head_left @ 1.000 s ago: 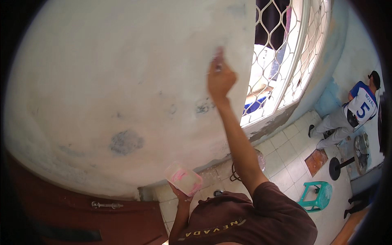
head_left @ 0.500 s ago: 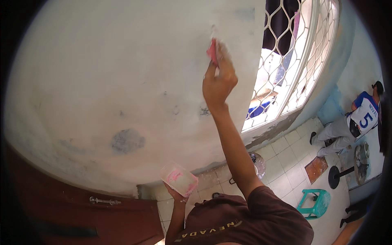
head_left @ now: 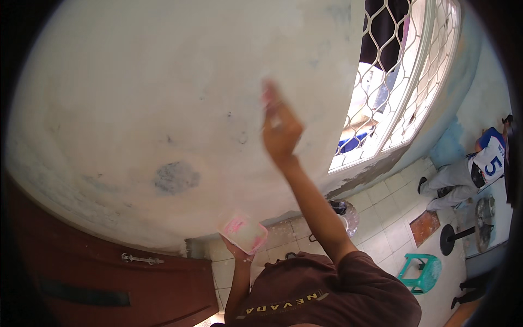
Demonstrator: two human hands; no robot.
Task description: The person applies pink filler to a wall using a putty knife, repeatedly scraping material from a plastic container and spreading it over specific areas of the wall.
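Raised in front of the pale wall, my right hand is closed on a small flat pink scraper. Motion smears the scraper and fingertips, so I cannot tell whether its edge touches the wall. Low down, my left hand supports a translucent plastic tub from below and its left side. Pink smears and a whitish material show inside the tub. Several dark spots and a larger grey patch mark the wall to the left of my right arm.
A window with a white metal grille is at the right. Lower left stands a brown door with a bolt. On the tiled floor are a green stool and a round-based stand. Another person works by the far right wall.
My right hand has swept down and slightly left along the wall with the scraper. My left hand still holds the tub. The whole view has shifted a little.
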